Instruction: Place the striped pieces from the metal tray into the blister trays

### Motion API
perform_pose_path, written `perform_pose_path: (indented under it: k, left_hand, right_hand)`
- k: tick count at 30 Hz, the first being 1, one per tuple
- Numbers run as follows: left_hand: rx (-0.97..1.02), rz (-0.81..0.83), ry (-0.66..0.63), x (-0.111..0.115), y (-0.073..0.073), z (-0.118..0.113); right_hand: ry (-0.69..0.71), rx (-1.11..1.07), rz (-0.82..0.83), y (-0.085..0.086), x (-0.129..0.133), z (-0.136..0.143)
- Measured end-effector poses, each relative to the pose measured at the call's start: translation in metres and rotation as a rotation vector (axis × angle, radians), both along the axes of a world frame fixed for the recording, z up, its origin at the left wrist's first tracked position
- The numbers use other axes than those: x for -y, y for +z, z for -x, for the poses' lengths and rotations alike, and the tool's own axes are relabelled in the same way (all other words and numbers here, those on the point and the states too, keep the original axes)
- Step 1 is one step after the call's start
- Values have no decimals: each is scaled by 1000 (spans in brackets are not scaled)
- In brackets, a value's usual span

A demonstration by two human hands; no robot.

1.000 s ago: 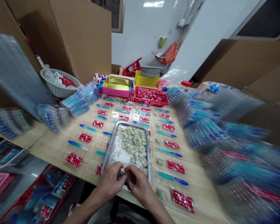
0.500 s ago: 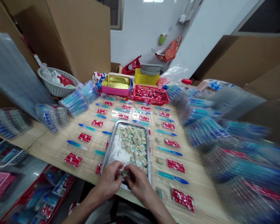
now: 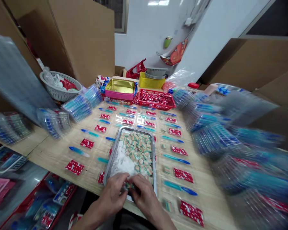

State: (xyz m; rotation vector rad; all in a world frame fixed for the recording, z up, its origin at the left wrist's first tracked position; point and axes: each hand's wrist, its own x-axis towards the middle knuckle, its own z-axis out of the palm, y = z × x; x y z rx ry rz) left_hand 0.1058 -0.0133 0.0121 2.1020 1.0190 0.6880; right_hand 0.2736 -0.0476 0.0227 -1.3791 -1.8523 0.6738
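Hands: the left hand (image 3: pixel 113 191) and the right hand (image 3: pixel 143 193) come in from the bottom edge, fingers and thumbs curled inward and fingertips brought close together, low over the near end of the tray.
Between the fingertips: a small greenish bit (image 3: pixel 128 185) shows in the gap; whether either hand pinches it or merely touches it, I cannot tell.
Tray: a shallow, rectangular silver metal tray (image 3: pixel 155 163) lies directly under and beyond the hands, its long sides running away from the person.
Tray contents: small square pieces striped green and peach (image 3: pixel 138 147) fill the far end and right side, just ahead of the right hand; loose white powder (image 3: pixel 123 162) is heaped at left, just ahead of the left hand.
Around the tray: on a pale wooden table (image 3: pixel 206 195), rows of blue-and-turquoise pen-shaped sticks (image 3: pixel 180 187) and red packets with white marks (image 3: pixel 191 212) lie in clear plastic.
Hidden: the hands cover the tray's near end; the tray overlaps some packets.
Hard to make out: clear plastic stacks (image 3: pixel 214 139) at right are smeared by blur; both forearms are cut off below.
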Motion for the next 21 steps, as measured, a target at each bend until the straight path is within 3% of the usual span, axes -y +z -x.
perform_pose_path:
  k: [5, 13, 17, 21]
  left_hand:
    - [-33, -145, -63, 1, -8, -4]
    - [10, -472, -25, 5, -29, 2]
    - [26, -323, 1, -6, -27, 6]
    - [73, -133, 76, -24, -9, 10]
  right_hand:
    - [51, 11, -44, 1, 2, -3]
    - [148, 225, -200, 7, -4, -9]
    - [136, 171, -89, 14, -14, -16]
    - [170, 97, 176, 11, -31, -35]
